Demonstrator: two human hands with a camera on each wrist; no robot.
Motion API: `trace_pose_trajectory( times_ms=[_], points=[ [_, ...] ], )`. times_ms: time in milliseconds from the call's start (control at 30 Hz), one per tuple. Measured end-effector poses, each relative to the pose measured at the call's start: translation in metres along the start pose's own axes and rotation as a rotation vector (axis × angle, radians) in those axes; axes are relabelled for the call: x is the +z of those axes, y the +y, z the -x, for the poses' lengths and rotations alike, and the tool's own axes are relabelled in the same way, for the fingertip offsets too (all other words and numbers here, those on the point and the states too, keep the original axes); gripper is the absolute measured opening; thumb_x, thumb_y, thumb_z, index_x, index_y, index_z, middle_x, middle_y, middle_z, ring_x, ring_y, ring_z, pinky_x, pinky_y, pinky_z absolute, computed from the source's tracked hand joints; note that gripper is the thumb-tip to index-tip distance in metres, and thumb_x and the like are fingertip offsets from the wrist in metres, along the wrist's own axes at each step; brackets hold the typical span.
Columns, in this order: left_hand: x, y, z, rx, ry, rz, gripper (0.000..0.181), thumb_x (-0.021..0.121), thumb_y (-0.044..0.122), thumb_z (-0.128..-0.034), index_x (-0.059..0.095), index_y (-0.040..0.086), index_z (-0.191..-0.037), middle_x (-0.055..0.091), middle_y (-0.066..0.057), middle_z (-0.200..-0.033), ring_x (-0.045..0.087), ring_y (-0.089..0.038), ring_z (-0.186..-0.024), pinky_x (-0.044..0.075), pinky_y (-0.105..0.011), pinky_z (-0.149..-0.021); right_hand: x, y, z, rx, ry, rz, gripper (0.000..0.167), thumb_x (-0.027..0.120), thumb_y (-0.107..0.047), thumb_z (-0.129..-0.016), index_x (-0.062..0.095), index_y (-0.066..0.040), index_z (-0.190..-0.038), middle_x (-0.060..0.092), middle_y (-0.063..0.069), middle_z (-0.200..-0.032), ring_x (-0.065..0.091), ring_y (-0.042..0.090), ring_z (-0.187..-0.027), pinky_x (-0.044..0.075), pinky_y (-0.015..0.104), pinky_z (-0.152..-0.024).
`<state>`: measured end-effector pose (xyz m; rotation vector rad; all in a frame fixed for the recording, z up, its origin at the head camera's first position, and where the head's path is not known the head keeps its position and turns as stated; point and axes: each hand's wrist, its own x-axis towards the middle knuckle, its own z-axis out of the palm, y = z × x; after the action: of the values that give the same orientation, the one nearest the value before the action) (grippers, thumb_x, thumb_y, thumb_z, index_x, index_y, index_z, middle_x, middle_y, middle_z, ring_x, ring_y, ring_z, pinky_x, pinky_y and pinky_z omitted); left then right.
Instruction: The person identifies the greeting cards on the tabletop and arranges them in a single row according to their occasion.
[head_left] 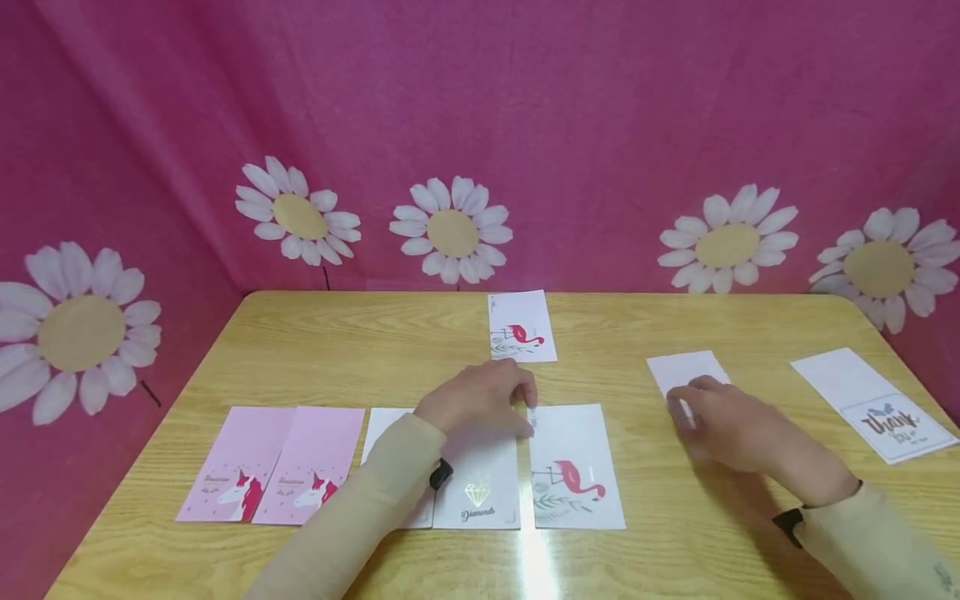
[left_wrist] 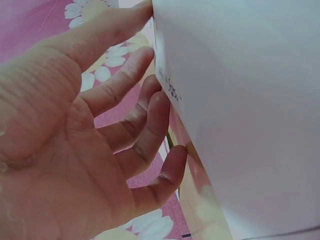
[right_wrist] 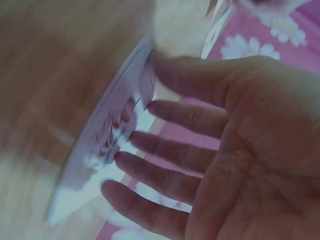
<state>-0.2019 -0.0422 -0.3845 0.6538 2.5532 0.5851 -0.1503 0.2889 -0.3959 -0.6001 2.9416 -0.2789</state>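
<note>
My left hand [head_left: 483, 396] reaches over the near row, its thumb and index finger at the upper left corner of a flamingo card [head_left: 577, 483]. A gold diamond card [head_left: 476, 467] lies under it, and a white card [head_left: 382, 421] is mostly hidden by the sleeve. In the left wrist view, loosely bent fingers touch the edge of a white card surface [left_wrist: 250, 120]. My right hand [head_left: 731, 429] holds a white card [head_left: 690, 367] between thumb and index finger. Blurred brown lettering shows on that card [right_wrist: 107, 135] in the right wrist view.
Two pink unicorn cards [head_left: 240, 433] lie at the left of the row. Another flamingo card [head_left: 521, 329] lies near the table's back edge. At far right is a thank-you card [head_left: 885, 417]. A pink daisy curtain [head_left: 585, 125] stands behind the wooden table [head_left: 360, 350].
</note>
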Motion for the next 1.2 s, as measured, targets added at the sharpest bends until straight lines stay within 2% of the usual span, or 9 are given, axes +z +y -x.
trace_pose_trajectory(
  times_ms=[133,333,467,600,667,733,833,933,1200],
  points=[
    [-0.002,-0.002,0.001,0.007,-0.012,0.006,0.019,0.082,0.033,-0.0852,0.067,0.032,-0.096,0.06,0.007,-0.102,0.054,-0.014,-0.099,0.046,-0.033,-0.087,-0.005,0.03,-0.012,-0.064,0.061,0.007,0.034,0.064,0.011,-0.08,0.066,0.0,-0.112,0.069,0.02,-0.11,0.066,0.036,-0.1,0.054,0.058,-0.091],
    [-0.014,-0.011,-0.006,0.043,-0.043,0.066,0.015,0.079,0.034,-0.0893,0.068,0.03,-0.099,0.063,0.007,-0.105,0.055,-0.015,-0.104,0.048,-0.033,-0.093,-0.011,0.067,-0.025,-0.038,0.104,-0.005,0.036,0.062,0.015,-0.074,0.069,-0.001,-0.105,0.07,0.011,-0.092,0.056,0.024,-0.078,0.054,0.052,-0.079],
    [-0.033,-0.023,-0.018,0.024,0.023,0.07,0.021,0.076,0.031,-0.0921,0.068,0.022,-0.109,0.064,0.001,-0.105,0.056,-0.018,-0.103,0.051,-0.034,-0.092,-0.014,0.075,-0.03,-0.024,0.14,0.003,0.034,0.062,0.015,-0.074,0.069,0.002,-0.105,0.071,0.015,-0.092,0.059,0.027,-0.08,0.054,0.054,-0.08],
    [-0.05,-0.038,-0.034,-0.06,0.136,0.063,0.039,0.077,0.029,-0.0915,0.064,0.014,-0.125,0.063,-0.003,-0.117,0.056,-0.021,-0.109,0.052,-0.039,-0.099,-0.011,0.058,-0.038,-0.115,0.283,0.021,0.018,0.068,0.007,-0.083,0.07,-0.001,-0.1,0.072,0.012,-0.091,0.067,0.031,-0.085,0.056,0.053,-0.08],
    [-0.056,-0.046,-0.042,-0.093,0.166,0.062,0.051,0.079,0.03,-0.0898,0.059,0.012,-0.133,0.061,-0.006,-0.127,0.055,-0.023,-0.117,0.05,-0.042,-0.105,-0.007,0.043,-0.045,-0.201,0.364,0.025,0.01,0.072,0.002,-0.086,0.069,-0.004,-0.094,0.07,0.007,-0.083,0.067,0.026,-0.079,0.057,0.047,-0.076],
    [-0.059,-0.053,-0.048,-0.113,0.173,0.051,0.065,0.081,0.033,-0.0874,0.053,0.011,-0.141,0.056,-0.008,-0.138,0.052,-0.026,-0.126,0.046,-0.046,-0.113,-0.005,0.025,-0.054,-0.259,0.388,0.001,0.01,0.076,-0.002,-0.086,0.07,-0.006,-0.094,0.069,0.003,-0.081,0.065,0.021,-0.075,0.057,0.044,-0.072],
    [-0.061,-0.061,-0.053,-0.14,0.159,0.035,0.083,0.084,0.038,-0.0834,0.044,0.012,-0.151,0.044,-0.01,-0.156,0.04,-0.03,-0.144,0.038,-0.052,-0.12,0.0,0.0,-0.07,-0.297,0.354,-0.053,0.012,0.076,-0.006,-0.088,0.072,-0.005,-0.1,0.073,0.004,-0.086,0.066,0.018,-0.077,0.058,0.043,-0.075],
    [-0.06,-0.065,-0.055,-0.169,0.138,0.001,0.094,0.085,0.044,-0.0801,0.038,0.016,-0.157,0.029,-0.013,-0.166,0.029,-0.033,-0.152,0.034,-0.058,-0.121,0.003,-0.02,-0.084,-0.274,0.291,-0.112,0.02,0.074,-0.01,-0.091,0.073,-0.002,-0.11,0.076,0.009,-0.099,0.069,0.021,-0.086,0.059,0.045,-0.083],
    [-0.055,-0.064,-0.057,-0.194,0.118,-0.093,0.106,0.085,0.057,-0.0744,0.034,0.019,-0.159,0.029,-0.015,-0.161,0.036,-0.035,-0.141,0.041,-0.063,-0.113,0.003,-0.042,-0.128,-0.137,0.201,-0.308,0.043,0.075,-0.021,-0.093,0.067,0.008,-0.124,0.074,0.02,-0.107,0.063,0.025,-0.086,0.055,0.042,-0.082]
  ],
)
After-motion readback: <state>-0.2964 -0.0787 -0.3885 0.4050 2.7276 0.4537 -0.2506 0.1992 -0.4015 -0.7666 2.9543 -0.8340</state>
